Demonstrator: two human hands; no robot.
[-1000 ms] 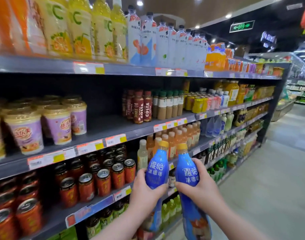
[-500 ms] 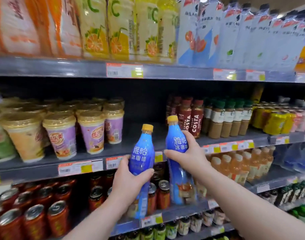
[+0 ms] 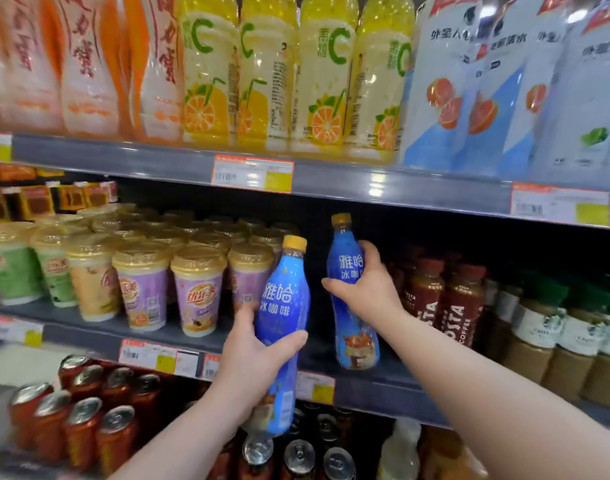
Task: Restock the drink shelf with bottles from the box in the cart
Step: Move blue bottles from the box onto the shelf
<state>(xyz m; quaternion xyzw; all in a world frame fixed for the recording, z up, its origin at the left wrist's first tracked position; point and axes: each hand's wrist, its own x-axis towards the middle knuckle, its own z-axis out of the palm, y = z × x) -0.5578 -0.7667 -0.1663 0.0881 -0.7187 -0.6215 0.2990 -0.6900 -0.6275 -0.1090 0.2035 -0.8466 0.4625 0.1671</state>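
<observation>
Risen to the shelf, cap-up: left hand grips one bottle, right hand another.

1. Pretty clearly a shop, looks like the drinks aisle of a supermarket.
2. Long grey shelves run one above another, and the front edges carry printed price tags with barcodes and yellow patches.
3. Everything's lined up in rows of the same product: big juice bottles up top, lidded cups on the middle level, red cans lower down.
4. Coffee bottles on the right read COSTA COFFEE, stacked several deep like retail stock.
</observation>
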